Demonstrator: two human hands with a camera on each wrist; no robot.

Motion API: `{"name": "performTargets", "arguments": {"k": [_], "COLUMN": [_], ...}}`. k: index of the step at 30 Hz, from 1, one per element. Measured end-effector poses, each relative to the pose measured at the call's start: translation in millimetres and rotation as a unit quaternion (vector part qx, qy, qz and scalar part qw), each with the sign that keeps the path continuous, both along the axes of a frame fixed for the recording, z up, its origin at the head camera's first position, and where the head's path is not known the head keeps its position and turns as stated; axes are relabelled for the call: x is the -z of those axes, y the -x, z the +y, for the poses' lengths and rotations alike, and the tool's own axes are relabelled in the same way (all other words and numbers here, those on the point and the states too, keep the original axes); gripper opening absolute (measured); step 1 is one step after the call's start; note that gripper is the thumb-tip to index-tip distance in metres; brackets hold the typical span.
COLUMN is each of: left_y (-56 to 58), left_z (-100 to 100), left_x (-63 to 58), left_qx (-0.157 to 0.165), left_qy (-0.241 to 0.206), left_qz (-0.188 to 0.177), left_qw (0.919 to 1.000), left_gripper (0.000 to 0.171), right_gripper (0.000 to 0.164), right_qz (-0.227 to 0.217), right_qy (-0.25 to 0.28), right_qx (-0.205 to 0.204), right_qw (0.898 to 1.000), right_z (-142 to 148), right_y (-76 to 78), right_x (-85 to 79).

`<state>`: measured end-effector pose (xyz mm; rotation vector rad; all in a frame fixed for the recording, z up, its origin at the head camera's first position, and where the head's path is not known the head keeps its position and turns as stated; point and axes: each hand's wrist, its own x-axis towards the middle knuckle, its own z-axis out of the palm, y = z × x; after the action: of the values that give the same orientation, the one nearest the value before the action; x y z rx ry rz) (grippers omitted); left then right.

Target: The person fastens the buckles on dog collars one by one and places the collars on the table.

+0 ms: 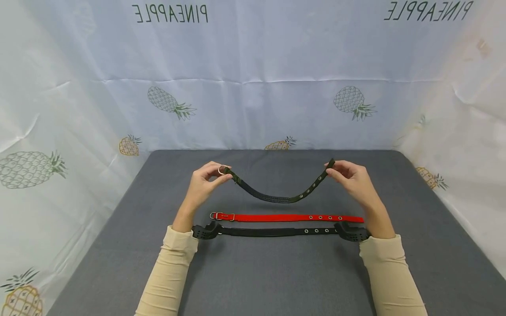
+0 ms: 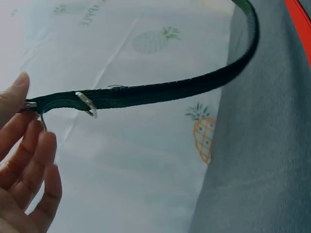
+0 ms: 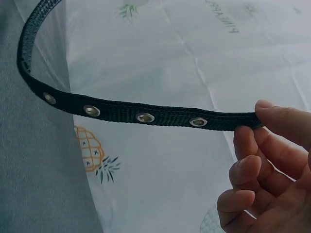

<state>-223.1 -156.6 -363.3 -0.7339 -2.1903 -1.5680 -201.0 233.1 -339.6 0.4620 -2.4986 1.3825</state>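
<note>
Dark green strap: held up by its two ends (image 1: 276,199) above the surface, its middle sagging in a shallow curve, farther back than the two other straps.
Metal ring: at the strap's left end (image 1: 222,170), beside the left fingertips.
Metal loop: set around the strap (image 2: 86,104), a little in from that end.
Eyelets: four, silver-rimmed, in a row (image 3: 145,118) along the right part of the strap.
Left hand: thumb and fingertips (image 1: 203,182) pinch the ringed end; the other fingers are loosely bent.
Right hand: thumb and forefinger (image 1: 353,182) pinch the plain tip beyond the eyelets; the remaining fingers curl loosely below.
Red strap: lies straight across the surface (image 1: 272,217), metal fittings at the left, eyelets toward the right.
Black strap: lies just nearer the person (image 1: 261,232), parallel to the red one, its ends partly hidden by the wrist devices.
Wrist devices: black, one on each wrist (image 1: 207,230).
Sleeves: beige, on both forearms (image 1: 168,272).
Surface: dark grey, rounded at the far corners (image 1: 269,276).
Cloth: pale, behind and at both sides (image 1: 253,48), printed with pineapples and mirrored "PINEAPPLE" lettering.
</note>
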Motion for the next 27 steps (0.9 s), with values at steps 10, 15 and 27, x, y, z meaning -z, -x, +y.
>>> {"name": "performTargets", "arguments": {"k": [10,15,27], "left_y": [-1.8,-0.9,-1.3], "left_z": [17.6,27.9,55.5], "left_x": [-4.5,-4.0,0.6], "left_qx": [0.049,0.12,0.221], "left_qy": [-0.031,-0.072,-0.115], "left_qz": [-0.015,-0.032,-0.049], "left_qw": [0.9982,0.9897,0.9672], "left_gripper": [0.018,0.023,0.049], "right_gripper": [0.018,0.024,0.025], "right_qz": [0.015,-0.024,-0.035], "right_qy": [0.024,0.062,0.091], "right_qx": [-0.042,-0.1,-0.154], "right_qw": [0.999,0.993,0.983], "right_z": [-22.2,-32.7,-53.6], "right_y": [3.9,6.2,5.6], "right_x": [-3.2,-3.2,0.5]}}
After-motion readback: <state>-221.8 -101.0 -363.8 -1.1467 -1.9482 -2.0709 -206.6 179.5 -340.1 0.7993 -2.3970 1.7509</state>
